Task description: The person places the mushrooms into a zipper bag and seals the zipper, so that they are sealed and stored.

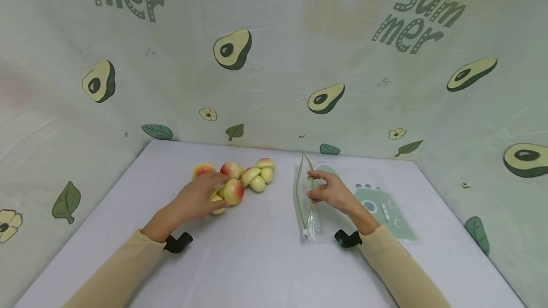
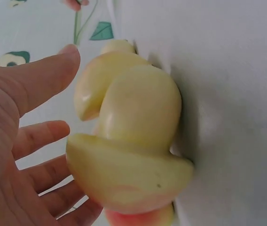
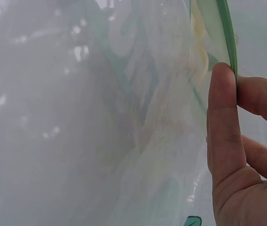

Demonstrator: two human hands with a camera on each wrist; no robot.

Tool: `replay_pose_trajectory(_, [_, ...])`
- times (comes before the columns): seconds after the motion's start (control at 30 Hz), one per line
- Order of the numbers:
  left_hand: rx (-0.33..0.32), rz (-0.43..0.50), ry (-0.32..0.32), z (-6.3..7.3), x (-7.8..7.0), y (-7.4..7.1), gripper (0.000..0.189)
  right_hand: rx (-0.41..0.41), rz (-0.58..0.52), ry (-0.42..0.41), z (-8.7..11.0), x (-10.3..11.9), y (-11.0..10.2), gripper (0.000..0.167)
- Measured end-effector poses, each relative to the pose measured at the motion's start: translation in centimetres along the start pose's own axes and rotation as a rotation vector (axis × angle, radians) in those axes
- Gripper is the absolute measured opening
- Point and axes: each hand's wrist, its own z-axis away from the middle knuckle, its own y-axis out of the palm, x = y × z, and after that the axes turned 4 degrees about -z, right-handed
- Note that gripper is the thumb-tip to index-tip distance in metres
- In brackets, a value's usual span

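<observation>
My left hand (image 1: pixel 194 198) reaches over a loose group of pale yellow toy mushrooms with red-tinted caps. In the left wrist view its thumb and fingers are spread beside one mushroom (image 2: pixel 138 108), not closed round it. Another mushroom (image 1: pixel 233 192) shows near the fingers in the head view, and part of the group is hidden under the hand. Farther right, my right hand (image 1: pixel 334 195) pinches one green edge of a clear zip bag (image 1: pixel 389 210) between thumb and finger. The bag's mouth gapes, with a white slider (image 1: pixel 305 233) at its near end. A green monster face is printed on it.
The white table (image 1: pixel 257 260) meets a hanging cloth (image 1: pixel 274 127) with avocado prints at the back and sides. More mushrooms (image 1: pixel 266 169) lie at the back, between the hands. Black wrist mounts (image 1: pixel 179 242) stick out from both cuffs.
</observation>
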Motion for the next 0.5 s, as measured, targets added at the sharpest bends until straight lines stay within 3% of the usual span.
replay_pose_trajectory(0.13, [0.007, 0.062, -0.023, 0.5, 0.7, -0.6, 0.065, 0.002, 0.012, -0.014, -0.1, 0.2, -0.1, 0.068])
replay_pose_trajectory(0.4, [0.027, 0.076, 0.029, 1.3, 2.1, -1.3, 0.068, 0.002, 0.017, -0.006, -0.1, 0.2, -0.1, 0.068])
replay_pose_trajectory(0.5, [0.051, 0.150, -0.013, 1.7, 2.6, -1.2, 0.073, -0.005, 0.015, 0.012, 0.0, 0.1, -0.1, 0.068])
